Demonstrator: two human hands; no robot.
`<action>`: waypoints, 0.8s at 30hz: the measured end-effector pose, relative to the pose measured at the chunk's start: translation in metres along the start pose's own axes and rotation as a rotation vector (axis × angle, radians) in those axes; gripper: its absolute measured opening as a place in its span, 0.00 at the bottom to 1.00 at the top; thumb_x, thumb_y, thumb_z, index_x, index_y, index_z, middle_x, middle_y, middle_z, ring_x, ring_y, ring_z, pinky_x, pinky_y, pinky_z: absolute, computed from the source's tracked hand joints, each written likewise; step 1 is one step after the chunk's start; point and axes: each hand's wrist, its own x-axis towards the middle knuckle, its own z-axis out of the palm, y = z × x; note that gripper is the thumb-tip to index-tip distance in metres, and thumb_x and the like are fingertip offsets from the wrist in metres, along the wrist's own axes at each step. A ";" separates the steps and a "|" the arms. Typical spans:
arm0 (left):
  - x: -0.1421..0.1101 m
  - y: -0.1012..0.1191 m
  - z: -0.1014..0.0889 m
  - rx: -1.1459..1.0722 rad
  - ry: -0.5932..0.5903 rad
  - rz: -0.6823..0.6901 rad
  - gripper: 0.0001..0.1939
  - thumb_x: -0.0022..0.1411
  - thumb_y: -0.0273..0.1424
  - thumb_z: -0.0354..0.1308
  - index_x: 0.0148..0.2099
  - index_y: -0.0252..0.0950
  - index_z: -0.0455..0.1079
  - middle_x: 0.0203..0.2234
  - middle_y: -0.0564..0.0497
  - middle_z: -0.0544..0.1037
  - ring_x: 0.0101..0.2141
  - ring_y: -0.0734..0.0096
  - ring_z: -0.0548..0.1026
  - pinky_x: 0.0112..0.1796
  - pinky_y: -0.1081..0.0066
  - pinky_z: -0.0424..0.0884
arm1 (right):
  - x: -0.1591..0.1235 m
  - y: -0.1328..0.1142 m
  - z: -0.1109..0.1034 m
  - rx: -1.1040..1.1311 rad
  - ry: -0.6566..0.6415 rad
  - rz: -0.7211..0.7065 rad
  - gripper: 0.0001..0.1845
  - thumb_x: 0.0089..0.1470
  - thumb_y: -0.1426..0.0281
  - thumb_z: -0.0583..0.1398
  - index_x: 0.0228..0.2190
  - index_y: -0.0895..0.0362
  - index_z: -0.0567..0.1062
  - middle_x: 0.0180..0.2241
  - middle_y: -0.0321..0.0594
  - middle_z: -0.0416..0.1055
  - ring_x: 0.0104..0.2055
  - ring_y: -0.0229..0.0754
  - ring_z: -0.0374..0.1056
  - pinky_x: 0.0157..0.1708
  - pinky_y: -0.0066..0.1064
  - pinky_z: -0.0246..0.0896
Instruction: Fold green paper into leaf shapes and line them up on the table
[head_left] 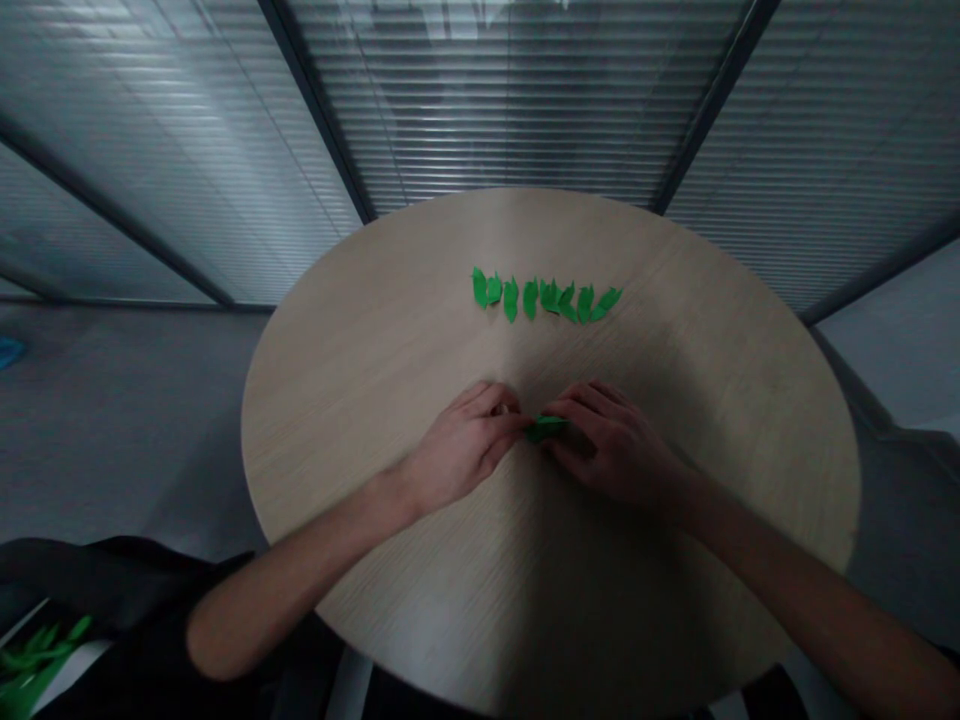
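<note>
A: What's between the hands?
B: A folded piece of green paper, just above the table or resting on it; I can't tell which.

A: How's the grip?
B: Narrow on both sides. The left hand meets the paper's left end with its fingertips, and the right hand curves over its right end.

A: What's around it?
B: Farther across the round table, well apart from the hands, lies a row of green paper leaves.

A: Anything in the way?
B: The fingers hide part of the folded piece. Past the table edge are window blinds. At lower left, a dark cloth sits beside more green paper pieces, and a small blue thing lies on the floor.
</note>
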 end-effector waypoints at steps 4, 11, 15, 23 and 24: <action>0.001 0.001 -0.001 0.009 -0.024 0.004 0.18 0.75 0.27 0.47 0.55 0.35 0.78 0.45 0.40 0.76 0.46 0.56 0.72 0.49 0.55 0.73 | -0.001 0.002 0.002 0.014 -0.008 -0.022 0.14 0.66 0.69 0.62 0.51 0.57 0.79 0.45 0.48 0.76 0.49 0.52 0.69 0.54 0.46 0.68; -0.002 -0.002 0.003 0.025 0.070 0.014 0.11 0.71 0.32 0.60 0.50 0.33 0.77 0.46 0.41 0.76 0.46 0.56 0.74 0.49 0.57 0.75 | -0.003 0.006 0.008 -0.031 0.009 -0.052 0.11 0.68 0.67 0.61 0.47 0.55 0.83 0.41 0.46 0.76 0.45 0.50 0.69 0.48 0.42 0.69; -0.003 -0.004 0.005 0.032 0.087 0.093 0.10 0.74 0.32 0.56 0.47 0.33 0.78 0.40 0.43 0.76 0.43 0.59 0.74 0.46 0.60 0.75 | -0.004 0.006 0.008 -0.084 0.030 -0.091 0.11 0.68 0.67 0.61 0.46 0.55 0.83 0.39 0.45 0.76 0.42 0.49 0.69 0.45 0.42 0.68; -0.002 -0.008 0.003 -0.014 0.027 0.103 0.14 0.76 0.33 0.53 0.49 0.31 0.77 0.42 0.43 0.76 0.45 0.60 0.76 0.47 0.63 0.77 | -0.004 0.002 0.005 -0.173 0.021 -0.116 0.08 0.67 0.70 0.62 0.44 0.55 0.82 0.37 0.44 0.76 0.41 0.48 0.68 0.44 0.40 0.65; -0.002 -0.009 0.004 -0.008 0.025 0.107 0.14 0.76 0.34 0.52 0.50 0.31 0.77 0.42 0.43 0.76 0.44 0.61 0.76 0.47 0.63 0.77 | -0.004 0.002 0.005 -0.183 0.017 -0.119 0.08 0.67 0.70 0.62 0.44 0.55 0.82 0.37 0.44 0.76 0.41 0.48 0.68 0.44 0.40 0.65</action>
